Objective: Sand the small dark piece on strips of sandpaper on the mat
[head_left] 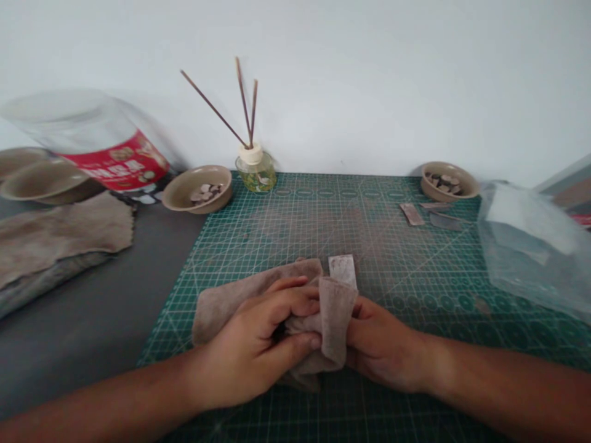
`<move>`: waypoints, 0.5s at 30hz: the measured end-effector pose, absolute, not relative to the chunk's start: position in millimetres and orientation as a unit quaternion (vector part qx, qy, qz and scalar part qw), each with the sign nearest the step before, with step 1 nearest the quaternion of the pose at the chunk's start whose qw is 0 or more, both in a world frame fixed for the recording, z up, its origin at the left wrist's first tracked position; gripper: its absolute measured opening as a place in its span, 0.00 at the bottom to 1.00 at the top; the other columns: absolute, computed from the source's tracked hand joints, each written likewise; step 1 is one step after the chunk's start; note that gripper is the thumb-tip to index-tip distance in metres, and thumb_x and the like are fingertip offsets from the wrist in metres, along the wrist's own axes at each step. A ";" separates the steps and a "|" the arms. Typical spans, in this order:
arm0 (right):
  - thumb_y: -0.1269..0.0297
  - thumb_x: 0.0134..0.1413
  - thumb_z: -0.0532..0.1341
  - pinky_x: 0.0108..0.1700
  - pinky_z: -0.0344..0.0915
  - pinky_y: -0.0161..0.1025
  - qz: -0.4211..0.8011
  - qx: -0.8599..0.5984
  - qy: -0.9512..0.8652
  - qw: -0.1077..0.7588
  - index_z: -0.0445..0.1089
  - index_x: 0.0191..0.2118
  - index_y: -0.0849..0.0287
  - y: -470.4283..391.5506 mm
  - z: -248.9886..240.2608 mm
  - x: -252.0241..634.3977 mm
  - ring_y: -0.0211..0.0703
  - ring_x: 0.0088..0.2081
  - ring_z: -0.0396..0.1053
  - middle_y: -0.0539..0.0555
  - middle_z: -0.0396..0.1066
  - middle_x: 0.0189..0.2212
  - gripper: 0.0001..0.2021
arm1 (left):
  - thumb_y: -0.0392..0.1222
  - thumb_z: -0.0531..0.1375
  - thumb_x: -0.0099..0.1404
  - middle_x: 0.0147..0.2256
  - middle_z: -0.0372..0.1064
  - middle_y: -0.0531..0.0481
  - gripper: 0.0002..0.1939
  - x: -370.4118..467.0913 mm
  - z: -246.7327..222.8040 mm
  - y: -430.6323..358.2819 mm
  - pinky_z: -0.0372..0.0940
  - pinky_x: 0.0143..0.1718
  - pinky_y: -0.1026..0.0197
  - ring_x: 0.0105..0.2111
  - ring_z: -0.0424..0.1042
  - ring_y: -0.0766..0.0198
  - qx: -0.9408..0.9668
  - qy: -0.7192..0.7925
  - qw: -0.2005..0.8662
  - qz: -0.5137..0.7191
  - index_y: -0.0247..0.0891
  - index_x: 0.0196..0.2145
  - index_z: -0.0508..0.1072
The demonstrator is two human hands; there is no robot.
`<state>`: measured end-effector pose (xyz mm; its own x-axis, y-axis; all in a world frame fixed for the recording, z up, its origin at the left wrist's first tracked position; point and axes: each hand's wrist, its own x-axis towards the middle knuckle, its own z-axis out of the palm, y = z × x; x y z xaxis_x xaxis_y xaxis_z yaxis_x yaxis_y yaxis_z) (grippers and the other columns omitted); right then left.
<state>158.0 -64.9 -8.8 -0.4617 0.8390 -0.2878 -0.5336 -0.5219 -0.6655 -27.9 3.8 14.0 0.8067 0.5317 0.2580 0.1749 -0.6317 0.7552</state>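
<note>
A brownish-grey cloth (338, 320) is bunched up between my two hands, over the green cutting mat (305, 209). My left hand (268, 332) is closed on it, thumb and fingers pinching a fold. From the other side my right hand (383, 341) grips the cloth's right part, its fingertips partly hidden behind the fold. Just beyond the cloth, a small whitish-grey rectangular piece (342, 271) pokes out. Whether anything is wrapped inside the cloth cannot be seen.
Two beige bowls, one at left (198, 191) and one at right (447, 181), hold small chips. Near them stand a reed diffuser (255, 169) and a large plastic jar (115, 154). Another cloth (69, 234) lies left; a clear plastic bag (530, 246) lies right, beside small flat pieces (412, 214).
</note>
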 end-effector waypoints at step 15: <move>0.50 0.52 0.71 0.48 0.67 0.45 0.824 -0.314 -0.250 0.400 0.78 0.45 0.60 -62.9 -2.3 160.4 0.45 0.39 0.73 0.53 0.75 0.31 0.20 | 0.37 0.51 0.74 0.56 0.72 0.47 0.20 -29.5 11.9 3.2 0.65 0.62 0.52 0.57 0.71 0.59 0.890 0.179 0.335 0.253 0.45 0.62 0.64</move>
<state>160.4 -62.9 -2.3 -0.4833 0.8159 -0.3175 -0.5027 -0.5555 -0.6623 -29.5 3.2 11.9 0.8076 0.4879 0.3312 0.1483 -0.7117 0.6867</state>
